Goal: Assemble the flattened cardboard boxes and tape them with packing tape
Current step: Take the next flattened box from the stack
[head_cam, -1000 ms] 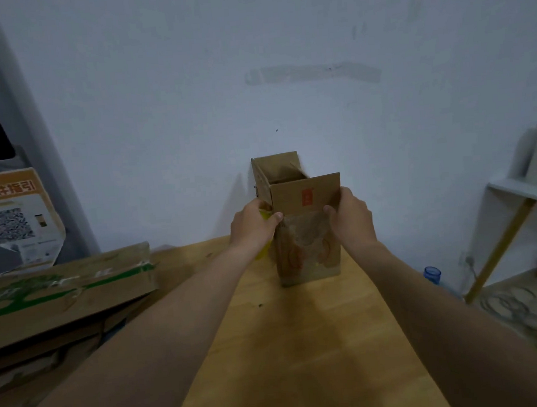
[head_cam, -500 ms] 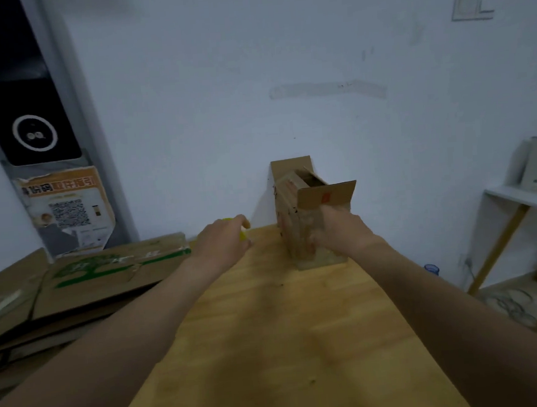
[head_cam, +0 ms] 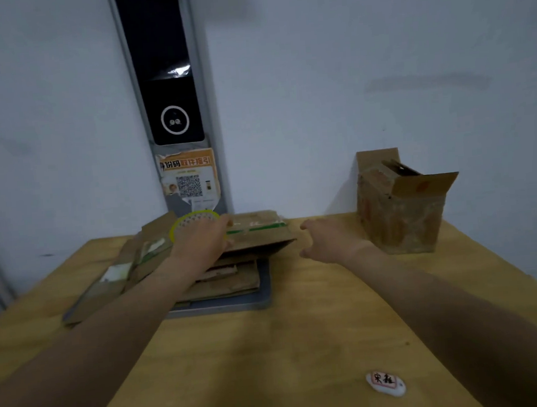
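An assembled cardboard box (head_cam: pixel 401 212) stands upright at the back right of the wooden table (head_cam: pixel 272 347), its top flaps open. A stack of flattened cardboard boxes (head_cam: pixel 257 236) lies at the back left. My left hand (head_cam: pixel 199 241) hovers over that stack, holding a roll of packing tape (head_cam: pixel 191 220) with a yellow rim. My right hand (head_cam: pixel 328 240) is in the air between the stack and the upright box, empty, with fingers spread and curled.
A grey tray (head_cam: pixel 264 287) lies under the flattened stack. A white tag with red characters (head_cam: pixel 385 383) rests on the table near the front right. A dark panel with a QR-code poster (head_cam: pixel 190 180) stands against the white wall behind.
Both hands left the upright box. My view swung left; the left hand carried the tape roll over to the flattened stack, and the right hand let go of the box and moved left.
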Available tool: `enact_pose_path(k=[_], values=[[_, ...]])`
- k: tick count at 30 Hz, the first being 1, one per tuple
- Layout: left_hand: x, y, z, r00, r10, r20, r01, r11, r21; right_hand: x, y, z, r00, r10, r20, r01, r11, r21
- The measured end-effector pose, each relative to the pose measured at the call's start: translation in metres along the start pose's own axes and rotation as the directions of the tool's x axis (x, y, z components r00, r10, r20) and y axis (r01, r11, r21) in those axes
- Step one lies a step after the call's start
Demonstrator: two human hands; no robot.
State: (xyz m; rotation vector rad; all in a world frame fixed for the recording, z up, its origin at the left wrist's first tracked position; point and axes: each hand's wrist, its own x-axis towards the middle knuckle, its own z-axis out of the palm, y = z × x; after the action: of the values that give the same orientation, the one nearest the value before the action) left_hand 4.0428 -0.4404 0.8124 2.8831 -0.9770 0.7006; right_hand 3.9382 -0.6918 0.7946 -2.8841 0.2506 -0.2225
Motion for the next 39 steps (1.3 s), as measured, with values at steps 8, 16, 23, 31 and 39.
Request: enact_pose_path(k=[8,16,23,31,39], values=[[-0.004,-0.054,0.041,0.978,-0.186,0.092,0.176,0.978,0.109,0.054,-0.038,0.055,0.999,-0.049,-0.009,0.049,0.999,-0.010],[0.000,-0.063,0.073,0.961,-0.273,0.046,0.258,0.943,0.212,0.099,-0.031,0.094,0.994,0.068,-0.086,-0.073,0.996,-0.051],[0.009,-0.065,0.087,0.969,-0.242,0.045,0.222,0.938,0.266,0.116,-0.038,0.106,0.994,0.029,-0.102,-0.047,0.983,-0.179],[0.011,-0.075,0.087,0.975,-0.209,-0.080,0.219,0.965,0.144,0.127,-0.056,0.112,0.987,-0.031,-0.155,-0.011,0.965,-0.263],[0.018,-0.064,0.041,0.933,-0.237,-0.271,0.203,0.968,-0.146,0.092,-0.038,0.084,0.886,0.222,-0.407,-0.112,0.954,0.276]])
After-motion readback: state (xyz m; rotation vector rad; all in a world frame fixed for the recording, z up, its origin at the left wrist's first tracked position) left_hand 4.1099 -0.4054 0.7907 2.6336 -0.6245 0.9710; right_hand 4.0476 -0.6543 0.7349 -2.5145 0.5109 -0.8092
